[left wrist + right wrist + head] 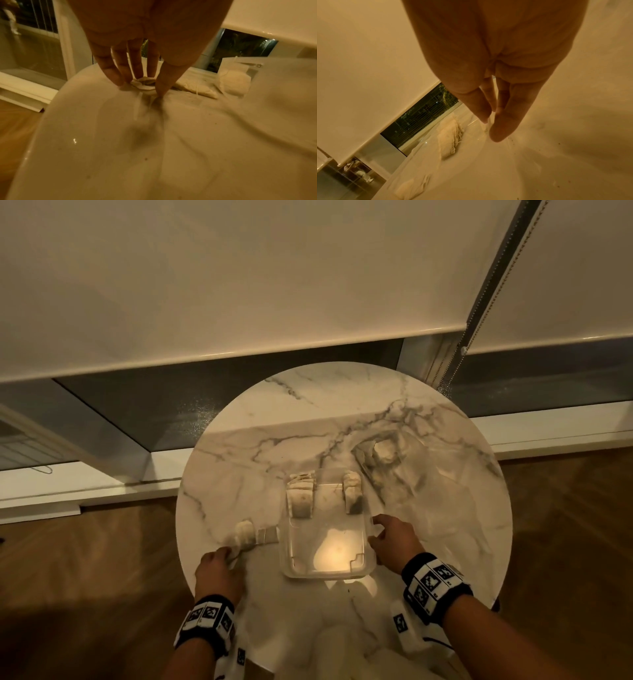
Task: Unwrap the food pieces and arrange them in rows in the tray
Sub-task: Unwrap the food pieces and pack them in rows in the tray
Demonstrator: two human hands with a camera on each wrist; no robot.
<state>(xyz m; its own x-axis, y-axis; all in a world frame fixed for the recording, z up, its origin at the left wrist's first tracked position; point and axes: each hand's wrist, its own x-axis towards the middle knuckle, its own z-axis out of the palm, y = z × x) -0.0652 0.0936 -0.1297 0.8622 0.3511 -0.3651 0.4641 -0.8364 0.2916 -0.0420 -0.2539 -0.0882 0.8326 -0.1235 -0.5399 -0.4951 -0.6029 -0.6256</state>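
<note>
A small piece (144, 85) is pinched on the table (239, 440) by the left hand (219, 573), likely for unwrapping, while the tray (291, 563), with two rows begun, is steadied at its edge by the right hand's (394, 539) straight fingers.

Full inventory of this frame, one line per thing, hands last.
table: one, round, white marble with grey veins, centre.
tray: one, clear plastic, on the table near the person.
rows of pieces: two, pale, upright in the tray's far end, left and right.
loose pieces: a few, pale, on the table left of the tray.
clear packaging: one, crumpled, with a pale piece inside, far right of the tray.
blinds: two, cream, over dark windows.
floor: brown wood.
left hand: pinches a small pale piece against the table.
right hand: fingers at the tray's right rim.
</note>
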